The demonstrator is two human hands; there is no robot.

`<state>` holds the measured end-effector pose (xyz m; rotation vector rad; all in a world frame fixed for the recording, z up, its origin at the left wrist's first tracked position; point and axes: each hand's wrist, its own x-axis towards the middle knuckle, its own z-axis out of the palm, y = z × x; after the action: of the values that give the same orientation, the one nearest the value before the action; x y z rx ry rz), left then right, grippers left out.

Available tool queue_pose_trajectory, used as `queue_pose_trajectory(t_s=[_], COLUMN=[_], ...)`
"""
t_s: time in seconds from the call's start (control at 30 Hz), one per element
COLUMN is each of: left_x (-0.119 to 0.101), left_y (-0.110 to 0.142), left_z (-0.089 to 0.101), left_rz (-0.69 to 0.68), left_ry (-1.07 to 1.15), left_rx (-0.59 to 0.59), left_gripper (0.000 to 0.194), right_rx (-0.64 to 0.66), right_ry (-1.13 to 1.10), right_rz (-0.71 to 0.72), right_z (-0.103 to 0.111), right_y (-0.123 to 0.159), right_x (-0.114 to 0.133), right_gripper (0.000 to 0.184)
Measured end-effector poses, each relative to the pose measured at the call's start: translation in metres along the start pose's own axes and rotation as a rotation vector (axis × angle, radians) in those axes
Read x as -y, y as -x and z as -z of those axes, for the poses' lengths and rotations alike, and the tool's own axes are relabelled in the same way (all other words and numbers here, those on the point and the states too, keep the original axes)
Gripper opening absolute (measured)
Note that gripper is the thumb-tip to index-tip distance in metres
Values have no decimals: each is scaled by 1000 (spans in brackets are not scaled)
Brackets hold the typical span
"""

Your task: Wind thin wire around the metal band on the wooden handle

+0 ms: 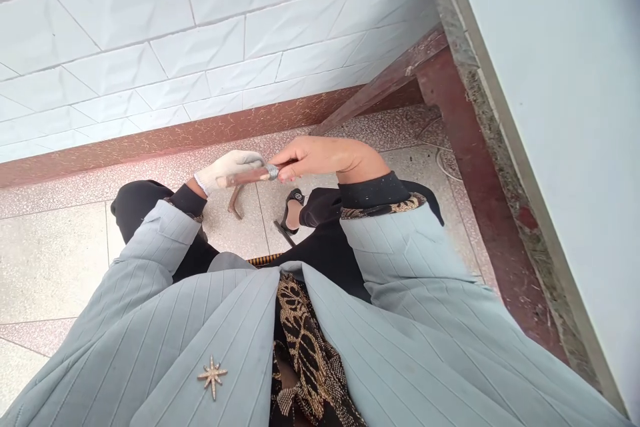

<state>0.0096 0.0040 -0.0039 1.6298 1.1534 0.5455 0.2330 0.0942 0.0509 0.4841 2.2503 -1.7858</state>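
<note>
My left hand (pixel 229 168), in a white glove, is closed on a brown wooden stick (pixel 246 177) held crosswise above my lap. My bare right hand (pixel 320 157) grips the stick's right end, its thumb and fingers pressed together there. A band of grey wire (pixel 273 172) is wound around the stick just beside the right fingertips. Below the left hand a curved brown piece (pixel 235 202) shows; I cannot tell whether it joins the stick or lies apart. The palm sides of both hands are hidden.
White tiles (pixel 200 33) cover the wall ahead, above a brown skirting (pixel 200 128). On the right stands a table with a pale top (pixel 560 80) and a dark red wooden leg (pixel 480 180). A thin cable (pixel 443 163) lies by it. My black shoe (pixel 293 210) rests on the floor.
</note>
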Motion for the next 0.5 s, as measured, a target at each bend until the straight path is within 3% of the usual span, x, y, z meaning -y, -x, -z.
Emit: queue_pose_trajectory(t_s=[0.07,0.13,0.2,0.3,0.37,0.4,0.5], left_x=[1,-1,-5,-14,-19,-22,-24], left_y=[3,6,9,13,16,17,19], left_z=[-3,-4,-3,0,3,4,9], left_rz=[53,105,122,96,75,64,19], left_ry=[103,84,-32,-217,-298,-330,-366], left_rx=[-111,-111,-68,-42,-21,-8,7], left_gripper=[24,22,20,21,24,25,25], right_rx=[-301,-552,-679,-736,-686,-594,-70], right_ry=[-146,-212,-138,164,371,442,431], right_rz=[60,54,-34,-229,-328,-358,-333], right_z=[-1,-1,1,4,3,2,-1], right_y=[3,4,1,-7,-12,-14,-14], right_x=[-4,-8,-12,-14,-13,-12,-7], right_gripper=[28,29,27,25,26,26,24])
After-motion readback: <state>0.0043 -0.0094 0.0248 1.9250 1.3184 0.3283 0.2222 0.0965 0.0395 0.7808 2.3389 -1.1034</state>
